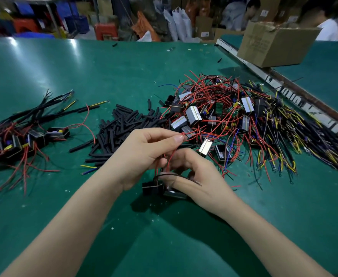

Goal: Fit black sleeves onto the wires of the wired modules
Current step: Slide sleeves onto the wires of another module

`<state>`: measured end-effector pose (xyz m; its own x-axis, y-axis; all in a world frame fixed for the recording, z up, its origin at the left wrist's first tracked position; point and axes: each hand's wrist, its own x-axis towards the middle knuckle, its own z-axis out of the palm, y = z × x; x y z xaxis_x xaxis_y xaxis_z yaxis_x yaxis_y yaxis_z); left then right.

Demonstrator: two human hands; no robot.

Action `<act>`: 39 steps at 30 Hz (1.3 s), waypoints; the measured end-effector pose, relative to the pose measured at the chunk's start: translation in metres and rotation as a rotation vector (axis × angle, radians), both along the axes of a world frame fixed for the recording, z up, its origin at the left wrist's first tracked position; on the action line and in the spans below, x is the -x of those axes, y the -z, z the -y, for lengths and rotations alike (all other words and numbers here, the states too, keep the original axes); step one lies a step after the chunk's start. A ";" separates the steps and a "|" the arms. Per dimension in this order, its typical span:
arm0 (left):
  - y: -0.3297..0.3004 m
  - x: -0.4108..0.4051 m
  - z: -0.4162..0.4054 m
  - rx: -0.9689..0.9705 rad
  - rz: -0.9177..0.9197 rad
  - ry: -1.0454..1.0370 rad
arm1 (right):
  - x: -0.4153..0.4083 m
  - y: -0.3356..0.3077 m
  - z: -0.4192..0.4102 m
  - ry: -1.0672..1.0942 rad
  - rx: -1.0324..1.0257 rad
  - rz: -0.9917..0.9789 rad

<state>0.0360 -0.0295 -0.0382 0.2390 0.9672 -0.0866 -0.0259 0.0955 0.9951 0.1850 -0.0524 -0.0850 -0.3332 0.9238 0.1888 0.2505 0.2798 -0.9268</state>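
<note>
The left hand (144, 154) pinches a red wire (169, 160); the right hand (196, 174) grips a black module (154, 187) beneath it. Behind the module lies the sleeve pile (122, 128).

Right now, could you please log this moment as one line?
left hand: pinching red wire | right hand: holding module | sleeve: none on
</note>
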 end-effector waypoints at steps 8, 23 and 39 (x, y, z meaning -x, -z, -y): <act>-0.002 0.013 -0.013 -0.002 -0.060 -0.185 | -0.001 0.000 -0.001 0.014 0.141 -0.243; -0.003 0.011 -0.009 0.113 -0.036 -0.031 | -0.005 -0.003 0.004 0.010 0.088 -0.159; 0.003 0.008 -0.010 0.008 -0.156 -0.070 | -0.019 -0.005 0.003 0.027 -0.031 -0.048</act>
<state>0.0279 -0.0191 -0.0407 0.1538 0.9801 -0.1254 0.1217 0.1071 0.9868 0.2039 -0.0554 -0.0802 -0.2985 0.9257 0.2324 0.2140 0.3022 -0.9289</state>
